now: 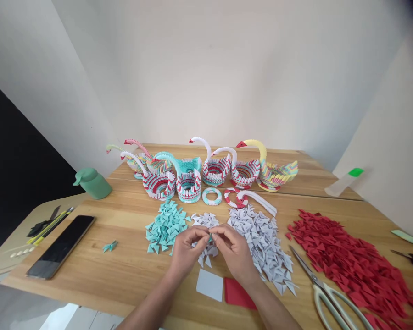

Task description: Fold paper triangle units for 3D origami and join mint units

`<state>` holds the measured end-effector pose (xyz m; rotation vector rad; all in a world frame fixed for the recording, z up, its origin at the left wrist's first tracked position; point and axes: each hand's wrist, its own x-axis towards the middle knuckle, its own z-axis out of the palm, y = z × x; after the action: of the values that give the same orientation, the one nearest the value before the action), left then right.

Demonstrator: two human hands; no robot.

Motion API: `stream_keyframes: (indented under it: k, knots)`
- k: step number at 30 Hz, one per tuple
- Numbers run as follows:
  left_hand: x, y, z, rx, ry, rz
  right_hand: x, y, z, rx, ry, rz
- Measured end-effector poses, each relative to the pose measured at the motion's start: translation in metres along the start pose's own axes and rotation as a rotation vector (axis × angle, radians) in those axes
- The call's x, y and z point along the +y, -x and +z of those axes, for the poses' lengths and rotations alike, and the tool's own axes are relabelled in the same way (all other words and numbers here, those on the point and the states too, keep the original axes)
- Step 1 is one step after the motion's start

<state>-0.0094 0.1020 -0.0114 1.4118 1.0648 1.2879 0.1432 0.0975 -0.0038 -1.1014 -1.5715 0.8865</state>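
My left hand (190, 250) and my right hand (233, 250) meet over the middle of the table, fingertips pinched together on a small teal paper piece (210, 238), mostly hidden by the fingers. Beneath and behind them lies a small pile of white folded pieces (206, 221). A teal pile (167, 227) is to the left, a larger white pile (258, 238) to the right. Below the hands are a white paper square (209, 285) and red paper (239, 293), the latter partly covered by my right forearm.
Paper swans (189, 185) stand behind, with a teal-white ring (212, 196) before them. Scissors (318, 282) and a red pile (351, 256) lie right. A phone (62, 247), a teal cluster (109, 246) and a green container (93, 183) are left; a glue bottle (344, 182) stands back right.
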Motion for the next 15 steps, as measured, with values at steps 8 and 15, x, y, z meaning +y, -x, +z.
stream_keyframes:
  k: [8,15]
  knots:
    - [-0.0028,-0.0026,-0.0001,0.006,0.147,-0.196,-0.0022,0.0007,-0.0009,-0.025,-0.044,0.033]
    - [0.0048,-0.0025,-0.0023,0.030,0.098,-0.187,-0.0048,0.0003,-0.0019,-0.065,-0.113,0.141]
